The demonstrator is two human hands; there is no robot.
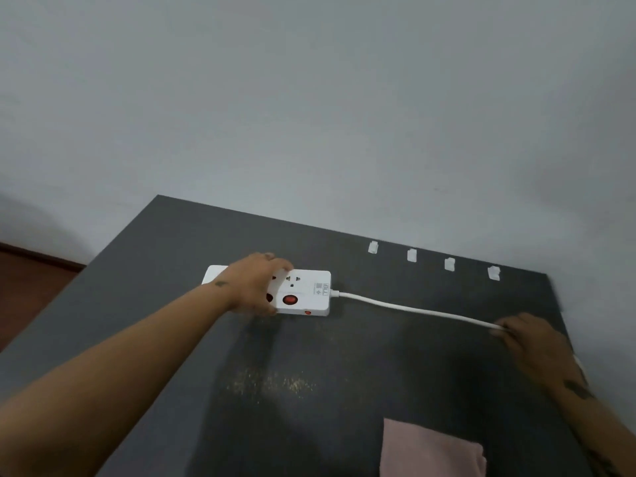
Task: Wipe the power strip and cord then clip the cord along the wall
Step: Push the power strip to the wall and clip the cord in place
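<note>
A white power strip (303,293) with red switches lies flat on the dark grey table (172,270). My left hand (256,284) grips it from above, covering its left and middle part. Its white cord (413,308) runs right across the table. Farther right, my right hand (530,335) pinches the cord near the table's right edge, and the cord's far end is hidden behind that hand. Several white cord clips (412,255) sit in a row along the table's far edge, at the foot of the wall.
A folded pink cloth (430,449) lies on the table near the front. Pale speckles of dust (272,382) mark the table's middle. The pale wall (309,98) rises behind. Brown floor (31,280) shows to the left of the table.
</note>
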